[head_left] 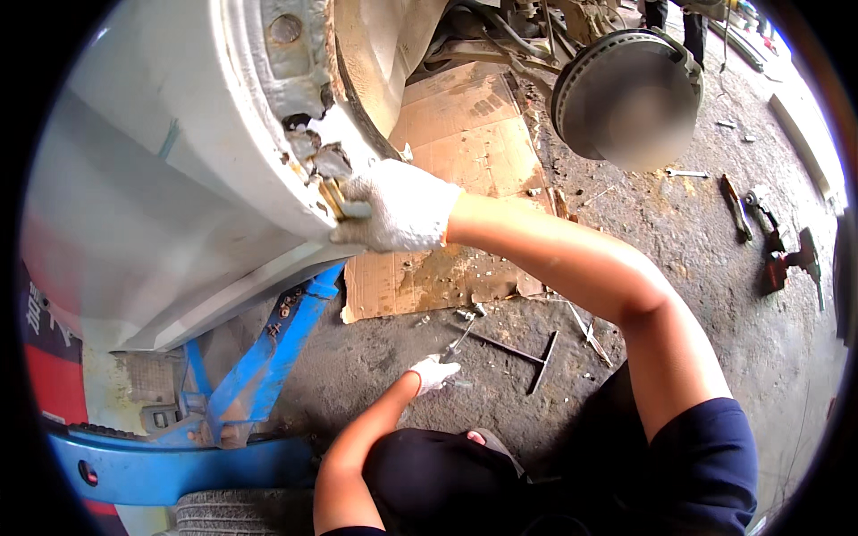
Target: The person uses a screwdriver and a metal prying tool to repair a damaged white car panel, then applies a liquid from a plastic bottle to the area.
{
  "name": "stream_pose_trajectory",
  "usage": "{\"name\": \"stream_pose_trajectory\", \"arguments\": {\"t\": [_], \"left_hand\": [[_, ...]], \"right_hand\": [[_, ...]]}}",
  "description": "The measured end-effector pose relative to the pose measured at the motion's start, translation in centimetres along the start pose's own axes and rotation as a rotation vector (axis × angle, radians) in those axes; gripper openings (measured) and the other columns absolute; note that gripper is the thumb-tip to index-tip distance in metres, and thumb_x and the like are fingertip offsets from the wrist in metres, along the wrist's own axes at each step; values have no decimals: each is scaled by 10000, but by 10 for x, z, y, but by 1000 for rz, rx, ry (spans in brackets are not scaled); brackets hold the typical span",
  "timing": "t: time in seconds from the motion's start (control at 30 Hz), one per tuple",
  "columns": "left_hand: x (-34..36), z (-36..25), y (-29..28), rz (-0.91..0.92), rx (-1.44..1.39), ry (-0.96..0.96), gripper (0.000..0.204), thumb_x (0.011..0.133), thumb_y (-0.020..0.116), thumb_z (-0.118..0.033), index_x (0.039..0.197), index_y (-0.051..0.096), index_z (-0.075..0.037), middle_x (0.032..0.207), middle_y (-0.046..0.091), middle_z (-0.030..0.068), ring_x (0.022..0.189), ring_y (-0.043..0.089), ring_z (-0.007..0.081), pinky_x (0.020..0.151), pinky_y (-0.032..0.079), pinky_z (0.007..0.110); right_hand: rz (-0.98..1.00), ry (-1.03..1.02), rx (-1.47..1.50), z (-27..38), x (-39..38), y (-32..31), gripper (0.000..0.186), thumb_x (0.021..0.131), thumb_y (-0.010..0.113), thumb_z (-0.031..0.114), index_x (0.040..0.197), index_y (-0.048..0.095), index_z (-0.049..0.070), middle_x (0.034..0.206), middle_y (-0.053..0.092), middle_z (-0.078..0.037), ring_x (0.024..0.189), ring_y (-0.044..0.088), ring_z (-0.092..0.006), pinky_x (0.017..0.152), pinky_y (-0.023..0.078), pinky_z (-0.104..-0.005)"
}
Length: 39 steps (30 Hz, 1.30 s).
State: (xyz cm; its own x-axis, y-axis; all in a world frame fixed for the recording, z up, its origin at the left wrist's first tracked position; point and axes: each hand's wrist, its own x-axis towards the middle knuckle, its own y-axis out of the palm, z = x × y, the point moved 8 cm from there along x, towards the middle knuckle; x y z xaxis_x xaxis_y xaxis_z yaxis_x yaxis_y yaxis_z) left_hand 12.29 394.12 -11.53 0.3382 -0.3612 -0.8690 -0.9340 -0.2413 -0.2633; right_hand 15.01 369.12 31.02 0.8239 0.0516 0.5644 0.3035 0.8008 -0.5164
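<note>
My right hand, in a white knit glove, reaches across to the pale car body. Its fingers curl against the torn, rusty lower end of the wheel arch edge, beside a yellowish strip. What lies under the fingers is partly hidden. Lower down, over the floor, my left hand is also gloved in white. It is closed around a thin-shafted tool that looks like a screwdriver, its shaft pointing up and away.
A T-shaped wrench and pliers-like tool lie nearby. Flattened cardboard covers floor under the wheel arch. A brake disc hangs at upper right. A red-black power tool lies far right. Blue lift arms stand left.
</note>
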Motion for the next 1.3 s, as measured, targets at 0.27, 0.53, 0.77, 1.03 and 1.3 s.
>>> {"name": "stream_pose_trajectory", "arguments": {"t": [0.27,0.53,0.77,1.03,1.3], "left_hand": [[-15,-47,-13,32,222,-32,400,925,682,-395,1124,663,-49,966,696,49,821,636,148,714,540,305],[-69,-100,11,85,656,86,491,928,607,-449,1241,639,-73,1166,679,201,1055,663,342,914,502,444],[-88,-44,23,172,1130,-109,615,970,469,-527,1484,485,-191,1577,394,120,1471,312,336,1218,226,470],[-129,-125,32,234,866,-225,602,992,498,-483,1415,514,-56,1414,542,206,1320,501,346,1112,387,446],[-139,-159,62,289,1101,-80,318,863,636,-329,1082,686,-104,1085,703,183,1066,660,359,903,539,478]], "right_hand": [[-95,29,-69,-14,5,15,217,863,692,296,997,677,126,826,692,-159,757,679,-377,691,547,-461],[165,-38,182,-9,9,-4,450,796,702,410,1069,692,53,886,719,-188,838,708,-374,757,558,-474],[404,-25,322,-11,14,27,491,839,700,364,1140,634,-18,934,726,-187,887,730,-331,757,581,-453],[-40,-78,540,-77,-29,-109,366,866,719,291,1049,640,-16,865,670,-212,836,707,-364,703,579,-403],[-366,4,111,-109,-82,-186,329,853,722,194,1114,665,0,896,698,-106,781,680,-224,696,550,-335]]}}
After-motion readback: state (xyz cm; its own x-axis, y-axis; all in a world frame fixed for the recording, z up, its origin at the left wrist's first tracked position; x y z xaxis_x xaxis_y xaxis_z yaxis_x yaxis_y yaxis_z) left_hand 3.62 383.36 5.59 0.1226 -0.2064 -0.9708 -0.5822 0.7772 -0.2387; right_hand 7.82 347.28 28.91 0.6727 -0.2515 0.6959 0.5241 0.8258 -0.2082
